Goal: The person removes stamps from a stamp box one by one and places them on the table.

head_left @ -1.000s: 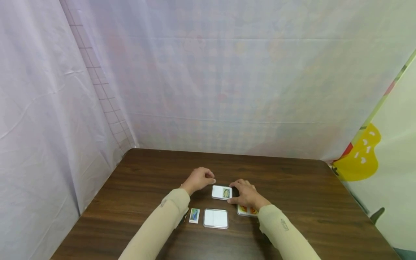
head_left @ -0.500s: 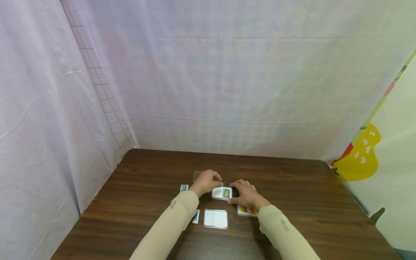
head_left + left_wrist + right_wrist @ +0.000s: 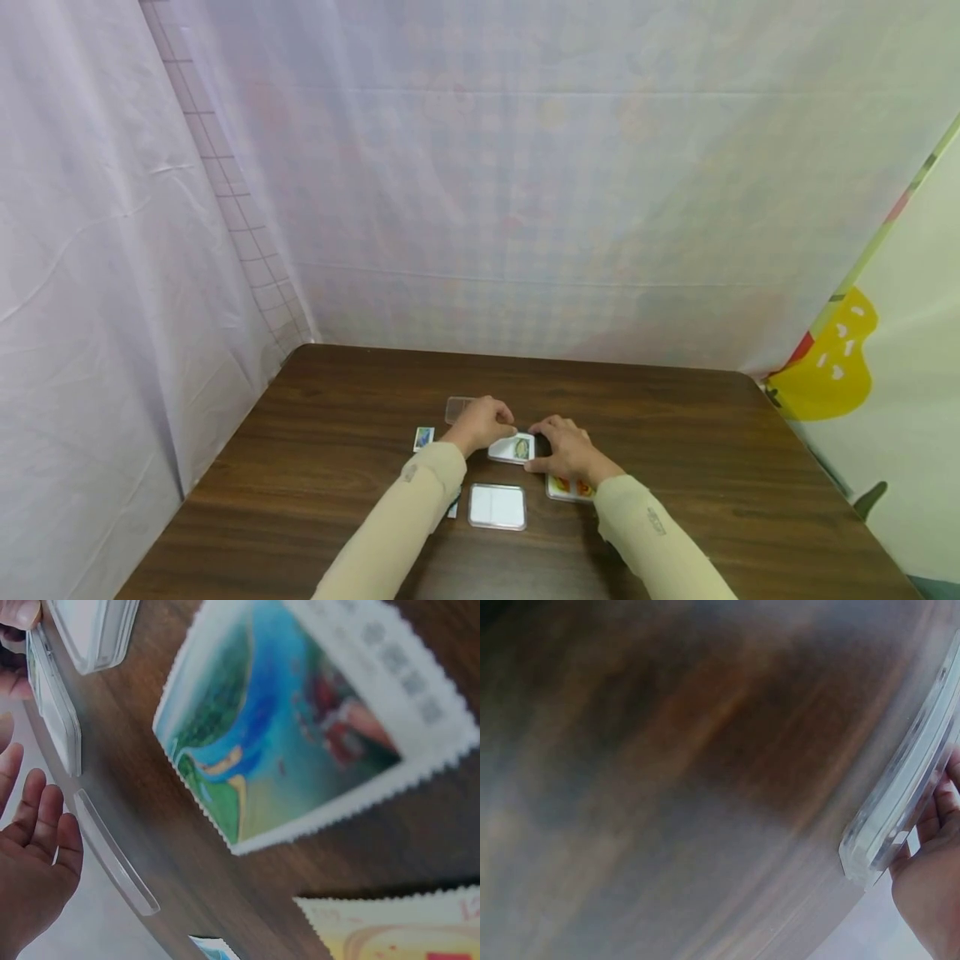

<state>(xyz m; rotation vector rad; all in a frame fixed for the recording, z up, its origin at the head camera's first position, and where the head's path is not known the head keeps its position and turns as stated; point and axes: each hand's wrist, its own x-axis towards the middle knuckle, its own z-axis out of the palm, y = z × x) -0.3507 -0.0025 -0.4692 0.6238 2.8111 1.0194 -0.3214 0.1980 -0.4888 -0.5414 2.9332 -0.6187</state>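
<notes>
My right hand point(image 3: 566, 450) holds the right end of a small clear case point(image 3: 502, 447) at its near and far edges; the case has a white insert and a greenish stamp point(image 3: 522, 448). My left hand point(image 3: 483, 423) is over the case's left part, thumb and index close together; whether something thin is between them cannot be seen. In the left wrist view, the other fingers of the left hand point(image 3: 37, 855) are loosely bent, and the right hand's fingertips point(image 3: 19, 616) grip the case point(image 3: 56, 712). A clear-edged case point(image 3: 900, 787) hides part of the right hand point(image 3: 934, 881).
Nearer me lies another case with a white insert point(image 3: 497, 507). A case with orange stamps point(image 3: 570, 487) is partly under the right hand. A clear lid point(image 3: 456, 408) and a blue-green stamp point(image 3: 423, 438) lie left. More stamps point(image 3: 315, 727) lie below the left arm.
My left hand has moved right onto the case's left part, uncovering the clear lid and the far stamp; its forearm now covers most of the nearer stamp. The right hand stays put.
</notes>
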